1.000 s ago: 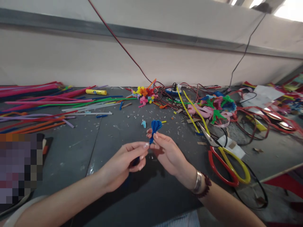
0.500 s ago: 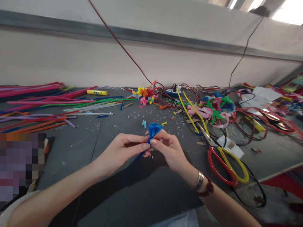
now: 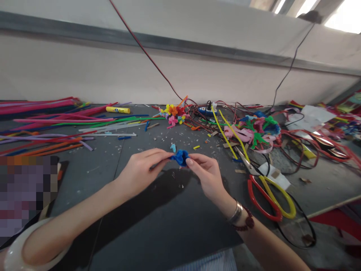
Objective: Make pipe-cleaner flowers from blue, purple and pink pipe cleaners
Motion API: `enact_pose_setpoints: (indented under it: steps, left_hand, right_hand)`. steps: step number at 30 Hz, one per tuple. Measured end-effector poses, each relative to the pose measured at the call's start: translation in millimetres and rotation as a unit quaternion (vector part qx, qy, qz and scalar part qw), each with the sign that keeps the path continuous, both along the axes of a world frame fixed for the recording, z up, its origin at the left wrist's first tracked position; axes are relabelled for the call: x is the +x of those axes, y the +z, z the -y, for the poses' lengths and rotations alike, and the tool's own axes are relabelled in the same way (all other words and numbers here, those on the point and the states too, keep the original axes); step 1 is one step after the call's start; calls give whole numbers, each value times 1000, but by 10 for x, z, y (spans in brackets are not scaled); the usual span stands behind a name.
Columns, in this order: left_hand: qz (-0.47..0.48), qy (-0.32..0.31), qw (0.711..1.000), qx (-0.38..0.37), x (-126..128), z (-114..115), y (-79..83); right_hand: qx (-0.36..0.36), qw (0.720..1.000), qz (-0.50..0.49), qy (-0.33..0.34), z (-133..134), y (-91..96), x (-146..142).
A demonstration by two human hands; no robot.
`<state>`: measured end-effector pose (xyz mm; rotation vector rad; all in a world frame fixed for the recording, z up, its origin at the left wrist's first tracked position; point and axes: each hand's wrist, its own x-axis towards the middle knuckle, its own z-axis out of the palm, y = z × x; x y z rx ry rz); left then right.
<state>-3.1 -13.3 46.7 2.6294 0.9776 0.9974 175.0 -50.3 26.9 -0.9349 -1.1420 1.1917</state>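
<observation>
Pinching the blue flower [image 3: 181, 157] at its narrow end, the left hand [image 3: 145, 165] had thumb and fingers drawn together; the right hand [image 3: 207, 173] held the opposite, flared edge between thumb and fingertips. The flower lay directly between the hands, its long axis running roughly left to right, both hands touching it and neither clearly nearer. Whether a stem ran on behind the left fingers, I could not tell. Just beyond the flower was a light-blue scrap [image 3: 173, 148]; to its right, the scissors [image 3: 265, 197]; farther behind it, a bright bunch [image 3: 172, 111]; behind and left, a yellow tube [image 3: 117, 110].
</observation>
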Motion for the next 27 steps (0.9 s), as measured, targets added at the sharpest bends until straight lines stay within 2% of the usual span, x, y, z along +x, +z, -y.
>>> enact_pose_setpoints:
  steps: [4, 7, 10, 12, 14, 18, 22, 27]
  left_hand:
    - [-21, -28, 996, 86, -38, -12, -100]
    - [-14, -63, 995, 79, -36, 7, -49]
    - [-26, -99, 993, -55, -23, 20, 90]
    - [-51, -118, 979, -161, -20, 20, 180]
    - [-60, -111, 964, -233, -26, 15, 233]
    - [-32, -85, 942, -323, -56, -11, 227]
    - [5, -106, 902, -419, -91, -59, 193]
    - [20, -153, 881, -448, -104, -87, 194]
  right_hand:
    - [9, 997, 55, -51, -14, -17, -5]
    - [6, 995, 78, -59, -13, -18, 0]
    - [0, 996, 82, -42, -10, -8, 7]
    - [1, 996, 89, -26, -10, 1, 10]
    - [3, 996, 91, -16, -9, 12, 12]
    - [-20, 997, 72, 14, -6, 39, 31]
    - [-49, 994, 44, 83, -11, 57, 79]
    - [-61, 985, 61, 147, -17, 90, 113]
